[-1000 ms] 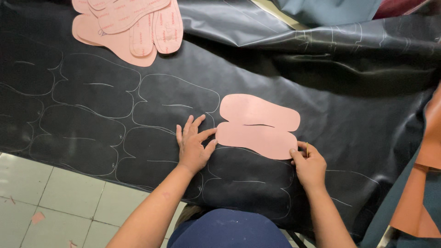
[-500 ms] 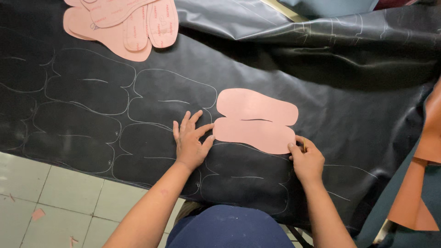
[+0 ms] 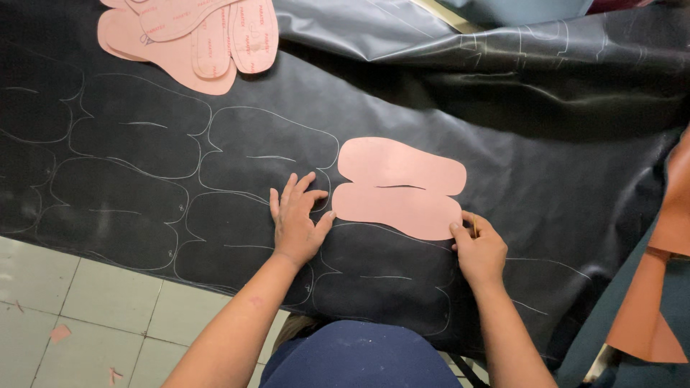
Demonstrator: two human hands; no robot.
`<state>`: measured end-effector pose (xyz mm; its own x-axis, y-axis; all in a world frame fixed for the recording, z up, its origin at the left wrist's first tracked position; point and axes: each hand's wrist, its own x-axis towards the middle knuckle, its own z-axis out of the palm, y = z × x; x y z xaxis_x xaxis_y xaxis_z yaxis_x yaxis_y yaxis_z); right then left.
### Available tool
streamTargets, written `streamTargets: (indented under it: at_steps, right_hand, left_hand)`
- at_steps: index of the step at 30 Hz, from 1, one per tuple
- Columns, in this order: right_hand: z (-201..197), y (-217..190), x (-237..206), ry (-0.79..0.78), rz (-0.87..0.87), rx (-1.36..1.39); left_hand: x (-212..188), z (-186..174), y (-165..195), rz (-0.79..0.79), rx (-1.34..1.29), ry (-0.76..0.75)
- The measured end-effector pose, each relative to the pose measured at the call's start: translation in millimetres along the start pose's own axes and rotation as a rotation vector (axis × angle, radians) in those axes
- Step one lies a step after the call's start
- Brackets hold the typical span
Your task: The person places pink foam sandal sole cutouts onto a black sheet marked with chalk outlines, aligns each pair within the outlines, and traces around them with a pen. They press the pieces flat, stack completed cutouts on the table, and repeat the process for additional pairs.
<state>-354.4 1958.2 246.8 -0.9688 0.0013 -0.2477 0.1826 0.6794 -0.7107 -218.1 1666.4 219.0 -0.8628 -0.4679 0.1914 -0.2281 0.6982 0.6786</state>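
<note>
Pressing flat with spread fingers, the left hand [image 3: 296,219] barely touches the pink template [image 3: 399,188], so the right hand's [image 3: 480,251] pinched marker could nudge it off the black leather [image 3: 503,129].

We recorded one flat pink double-sole-shaped card template [image 3: 399,188], lying flat on the black leather sheet [image 3: 503,122] marked with traced chalk outlines.
</note>
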Motion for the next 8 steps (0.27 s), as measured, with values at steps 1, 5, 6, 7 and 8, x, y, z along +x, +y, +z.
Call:
streamTargets:
  at_steps: [1,5,6,7,8]
  right_hand:
    - [0,0,1,0.0,0.002,-0.004]
    - [1,5,3,0.001,-0.001,0.029]
    - [2,8,4,0.001,-0.005,0.05]
    - [2,10,4,-0.004,-0.01,0.042]
    - [4,13,5,-0.007,-0.014,0.035]
  left_hand:
    - [1,0,0,-0.005,-0.006,-0.001]
    - [1,1,-1,-0.022,-0.023,-0.011]
    - [1,1,-1,-0.026,-0.025,-0.015]
    - [1,1,-1,-0.026,-0.019,-0.017]
    - [1,1,-1,-0.024,-0.013,-0.018]
